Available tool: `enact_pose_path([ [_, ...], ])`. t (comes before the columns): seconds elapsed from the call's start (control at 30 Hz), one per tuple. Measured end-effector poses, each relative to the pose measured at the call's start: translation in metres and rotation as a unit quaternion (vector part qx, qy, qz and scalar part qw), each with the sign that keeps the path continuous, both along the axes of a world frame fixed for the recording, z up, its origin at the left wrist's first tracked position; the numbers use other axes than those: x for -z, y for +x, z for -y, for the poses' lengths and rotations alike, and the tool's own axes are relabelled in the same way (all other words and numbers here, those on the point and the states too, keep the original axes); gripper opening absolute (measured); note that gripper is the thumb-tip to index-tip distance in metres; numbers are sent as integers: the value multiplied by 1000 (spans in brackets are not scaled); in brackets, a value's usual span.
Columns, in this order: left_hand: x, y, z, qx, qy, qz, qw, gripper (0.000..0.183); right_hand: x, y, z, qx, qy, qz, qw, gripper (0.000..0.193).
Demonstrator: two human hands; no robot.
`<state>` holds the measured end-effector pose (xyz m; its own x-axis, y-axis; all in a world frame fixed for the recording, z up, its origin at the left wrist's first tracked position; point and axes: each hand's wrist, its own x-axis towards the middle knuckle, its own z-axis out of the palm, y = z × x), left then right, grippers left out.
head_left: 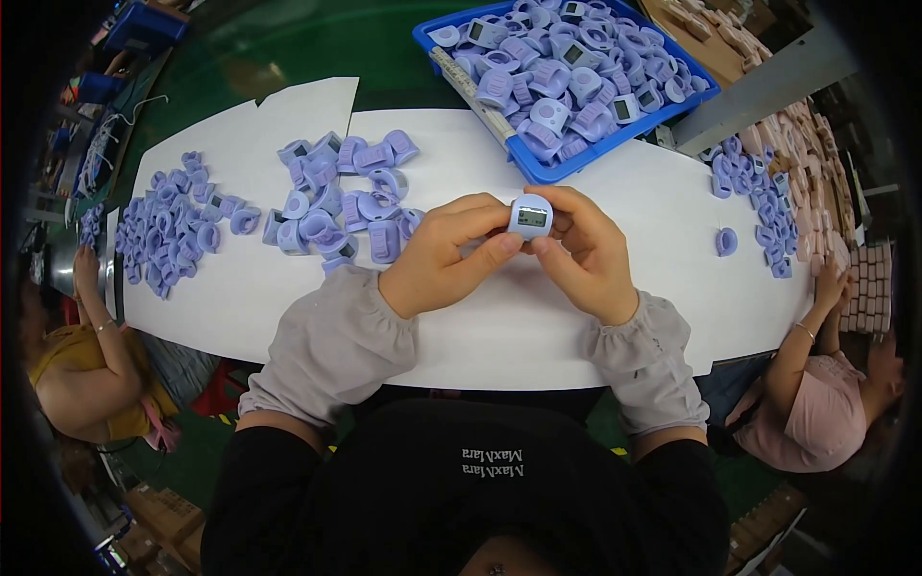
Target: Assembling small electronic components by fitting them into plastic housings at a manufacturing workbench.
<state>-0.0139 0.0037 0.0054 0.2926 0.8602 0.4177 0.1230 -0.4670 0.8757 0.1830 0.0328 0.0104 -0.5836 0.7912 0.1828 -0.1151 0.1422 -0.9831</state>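
Between my two hands, above the white table covering, is a small lavender electronic device (pixel 530 217) with a rounded top and a small grey display facing up. My left hand (pixel 451 252) grips its left side with thumb and fingers. On the other side, my right hand (pixel 591 257) pinches it, thumb at the lower edge and fingers behind. Fingers hide the device's back. Left of my left hand lies a loose pile of similar lavender devices (pixel 317 226), some showing displays and others their curved, open bands.
A blue tray (pixel 543 173) heaped with lavender devices stands beyond my hands, beside a grey post (pixel 768 86). Another pile (pixel 168 230) lies far left. At right are one loose device (pixel 726 241), more lavender pieces (pixel 768 211) and pink ones (pixel 816 182). Co-workers sit at both sides.
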Motion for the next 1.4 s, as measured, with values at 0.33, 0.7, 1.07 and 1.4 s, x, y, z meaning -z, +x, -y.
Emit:
enact_pose_path([
  [0.33, -1, 2, 2, 7, -3, 10, 1000, 18, 1, 1, 0, 6, 51, 13, 999, 41],
  [0.7, 0, 1, 2, -2, -20, 18, 1000, 18, 0, -6, 2, 67, 135, 80, 985, 47],
  [1.07, -63, -39, 6, -6, -154, -296, 943, 22, 6, 34, 0, 181, 59, 97, 977, 46],
  [1.4, -43, -33, 11, 113, -150, -374, 908, 25, -9, 112, -32, 510, 221, 133, 820, 44],
])
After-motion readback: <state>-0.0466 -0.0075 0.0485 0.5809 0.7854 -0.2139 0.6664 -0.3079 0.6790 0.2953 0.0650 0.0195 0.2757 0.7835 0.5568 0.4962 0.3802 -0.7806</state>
